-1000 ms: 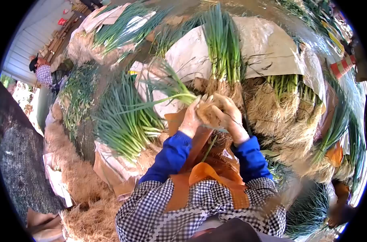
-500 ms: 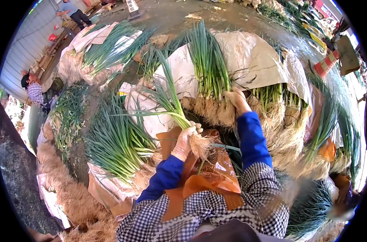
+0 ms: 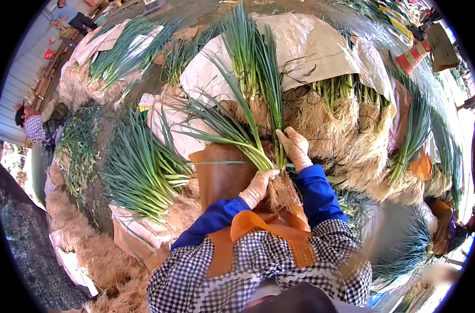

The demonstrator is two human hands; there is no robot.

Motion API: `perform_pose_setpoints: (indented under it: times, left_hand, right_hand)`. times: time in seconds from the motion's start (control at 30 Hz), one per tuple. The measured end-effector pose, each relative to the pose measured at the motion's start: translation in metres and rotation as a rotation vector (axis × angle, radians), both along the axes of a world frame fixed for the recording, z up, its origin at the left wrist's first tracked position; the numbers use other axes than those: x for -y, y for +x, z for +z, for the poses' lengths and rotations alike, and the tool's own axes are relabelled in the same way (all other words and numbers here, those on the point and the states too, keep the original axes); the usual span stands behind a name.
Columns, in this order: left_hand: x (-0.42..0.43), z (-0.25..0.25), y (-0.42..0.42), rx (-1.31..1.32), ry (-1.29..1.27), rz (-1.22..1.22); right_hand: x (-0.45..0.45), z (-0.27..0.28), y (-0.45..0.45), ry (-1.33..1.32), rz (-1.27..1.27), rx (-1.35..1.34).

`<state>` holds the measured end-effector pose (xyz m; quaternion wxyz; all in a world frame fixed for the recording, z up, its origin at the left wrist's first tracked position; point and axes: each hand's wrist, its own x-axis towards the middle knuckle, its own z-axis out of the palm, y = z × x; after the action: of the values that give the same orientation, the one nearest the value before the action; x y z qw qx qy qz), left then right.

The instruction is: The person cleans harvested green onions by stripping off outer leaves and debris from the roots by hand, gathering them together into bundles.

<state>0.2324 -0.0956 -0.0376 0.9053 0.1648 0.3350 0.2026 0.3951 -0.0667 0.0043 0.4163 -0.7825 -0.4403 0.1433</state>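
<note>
My left hand [image 3: 259, 187] is closed around the lower stalks of a bunch of green onions [image 3: 252, 148], whose leaves fan out up and to the left. Close beside it, my right hand [image 3: 295, 147] grips a slimmer bunch of green onions [image 3: 272, 86] that stands nearly upright. The pale roots [image 3: 282, 194] of the held onions hang together below my hands, over an orange-brown apron [image 3: 216, 175]. Just ahead stands a larger bundle of green onions [image 3: 241, 47], partly overlapped by the slimmer bunch.
Beige sheeting [image 3: 310, 44] covers part of the rooted onion bundles [image 3: 331, 109] ahead. To my left lies another onion pile [image 3: 141, 169]. A person in a checked top [image 3: 35, 128] is at far left, another person [image 3: 73, 18] stands behind. A red-and-white cone [image 3: 414, 56] lies tilted at right.
My right hand has drawn a slimmer onion bunch from the bundle ahead, back toward my left hand. The two bunches' roots now meet. The view has shifted slightly.
</note>
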Motion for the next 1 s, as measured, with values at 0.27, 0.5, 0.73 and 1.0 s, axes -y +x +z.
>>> perform_pose_setpoints:
  times: [0.27,0.5,0.73,1.0]
  left_hand:
    - [0.001,0.006,0.004,-0.102,0.217,0.117]
    - [0.010,0.025,0.000,-0.093,0.156,0.056]
    - [0.025,0.029,-0.006,0.195,-0.291,0.085]
    - [0.026,0.012,0.000,0.002,0.117,0.116]
  right_hand:
    - [0.119,-0.039,0.021,-0.068,0.499,-0.136]
    - [-0.004,0.008,0.007,-0.197,0.122,0.096]
    - [0.034,-0.043,0.004,-0.076,-0.069,0.063]
    - [0.098,0.041,0.015,-0.295,0.022,-0.006]
